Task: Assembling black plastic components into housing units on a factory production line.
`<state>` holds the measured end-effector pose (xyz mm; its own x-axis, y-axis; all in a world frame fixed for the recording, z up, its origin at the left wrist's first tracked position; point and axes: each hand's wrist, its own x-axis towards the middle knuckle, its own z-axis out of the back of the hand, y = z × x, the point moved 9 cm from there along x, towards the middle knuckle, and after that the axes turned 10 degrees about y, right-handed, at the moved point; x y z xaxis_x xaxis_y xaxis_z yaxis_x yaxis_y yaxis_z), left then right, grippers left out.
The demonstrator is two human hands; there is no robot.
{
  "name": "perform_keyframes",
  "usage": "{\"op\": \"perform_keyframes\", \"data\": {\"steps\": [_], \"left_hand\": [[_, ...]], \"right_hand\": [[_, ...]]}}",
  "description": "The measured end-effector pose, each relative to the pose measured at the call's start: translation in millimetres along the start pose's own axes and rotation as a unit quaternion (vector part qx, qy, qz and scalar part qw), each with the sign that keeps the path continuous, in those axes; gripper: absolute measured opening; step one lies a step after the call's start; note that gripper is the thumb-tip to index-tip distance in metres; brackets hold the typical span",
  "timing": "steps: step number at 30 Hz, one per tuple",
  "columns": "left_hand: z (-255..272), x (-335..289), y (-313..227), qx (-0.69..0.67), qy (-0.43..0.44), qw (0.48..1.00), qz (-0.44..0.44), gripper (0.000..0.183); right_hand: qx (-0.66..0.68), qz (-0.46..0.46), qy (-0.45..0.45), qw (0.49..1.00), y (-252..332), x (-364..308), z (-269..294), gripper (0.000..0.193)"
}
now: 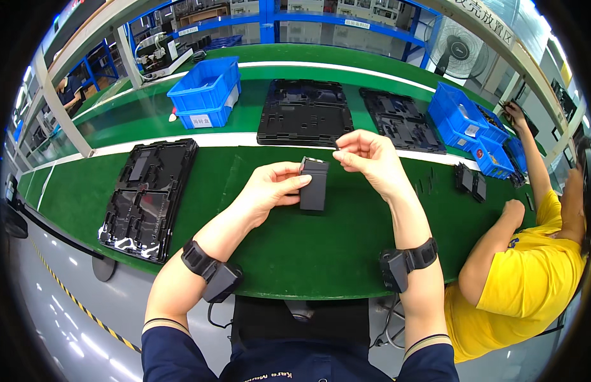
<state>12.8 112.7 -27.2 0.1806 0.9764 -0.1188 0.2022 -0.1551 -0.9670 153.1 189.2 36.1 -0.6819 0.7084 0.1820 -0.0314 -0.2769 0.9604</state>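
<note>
My left hand [273,188] grips a flat dark-grey rectangular casing [314,191] by its left side, thumb on its face. The casing is held upright above the green table, and its top end shows a lighter strip. Up and to the right of it, apart from the casing, my right hand [368,159] pinches a tiny dark piece [337,148] between thumb and fingertips; its kind is too small to tell. A dark strap with a black box is round each of my forearms.
Black moulded trays lie at left [149,194], at the back centre [305,111] and back right [403,121]. Blue bins [203,95] stand behind, with more blue bins [457,114] at right. Small dark parts [470,181] lie near a co-worker in a yellow shirt [524,274].
</note>
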Motion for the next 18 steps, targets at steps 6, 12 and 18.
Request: {"op": "perform_keyframes", "data": {"steps": [6,12,18], "left_hand": [[3.6,-2.2,-13.1,0.051,-0.025,0.996,-0.069,0.034],[8.2,3.1,-16.9,0.071,-0.009,0.99,-0.12,0.034],[8.6,2.5,-18.1,0.081,-0.009,0.987,-0.137,0.033]], "right_hand": [[-0.036,-0.021,0.018,0.999,0.7,1.0,-13.0,0.02],[0.041,-0.063,-0.008,0.997,-17.4,-0.6,-17.3,0.017],[0.039,-0.042,-0.01,0.998,-17.6,0.4,-21.3,0.018]]}}
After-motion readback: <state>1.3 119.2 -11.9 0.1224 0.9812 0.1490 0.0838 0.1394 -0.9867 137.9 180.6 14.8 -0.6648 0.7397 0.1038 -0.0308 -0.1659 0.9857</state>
